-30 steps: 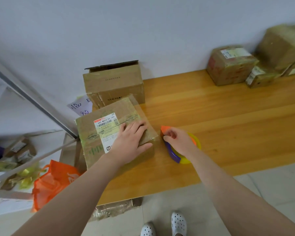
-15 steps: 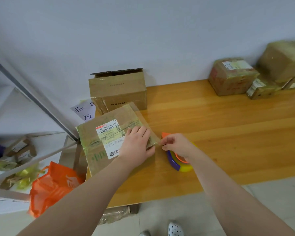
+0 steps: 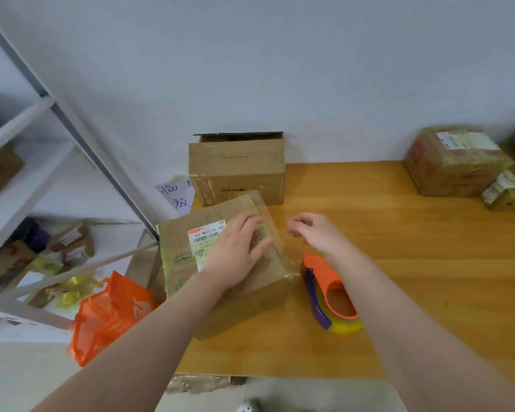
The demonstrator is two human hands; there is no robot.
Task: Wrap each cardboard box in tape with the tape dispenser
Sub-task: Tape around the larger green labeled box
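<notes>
- your right hand (image 3: 318,237) has let go of the tape dispenser (image 3: 330,292) since half a second ago and now hovers above the table, just right of the box, with its fingers loosely curled around nothing you can see; the fingertips are blurred.
- the cardboard box (image 3: 250,304) you are working on sits at the left end of the wooden table (image 3: 414,263), with its printed label facing up and a corner towards you.
- your left hand (image 3: 235,254) lies flat on the box top, fingers straight and close together, pressing down.
- a strip of clear tape (image 3: 275,233) runs across the top and stands out past the right edge, not yet smoothed down; it looks to run on towards the dispenser, though whether it is cut is not clear.
- the dispenser lies on the table just beside the box's right corner, with no hand on it.
- judging by this, the box is part-wrapped: one band is on, and the loose end, the sides and the underside are left.
- the open box (image 3: 238,171) behind it, against the wall, looks untreated apart from old tape.
- two boxes at the far right, one larger (image 3: 455,165) and one small (image 3: 509,191), look glossy with tape and are probably done.
</notes>
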